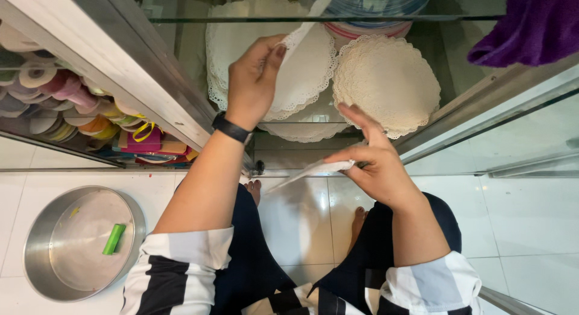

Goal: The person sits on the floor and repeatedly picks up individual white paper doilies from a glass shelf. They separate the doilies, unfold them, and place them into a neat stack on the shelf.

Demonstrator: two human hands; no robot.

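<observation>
My left hand [253,79], with a black band on its wrist, pinches the edge of a white lace paper doily [304,28] lifted above a stack of large round white doilies [301,73] on a glass shelf. My right hand [374,164] holds a thin bundle of white doilies [313,170] edge-on, low and in front of the shelf. A stack of smaller cream doilies [389,82] lies to the right of the white stack.
A glass cabinet with metal frame [151,79] surrounds the shelves. Rolls of coloured ribbon [66,95] fill a compartment at left. A round metal pan [84,242] holding a green stick [113,239] sits on the white tiled floor. Purple cloth [531,25] hangs at top right.
</observation>
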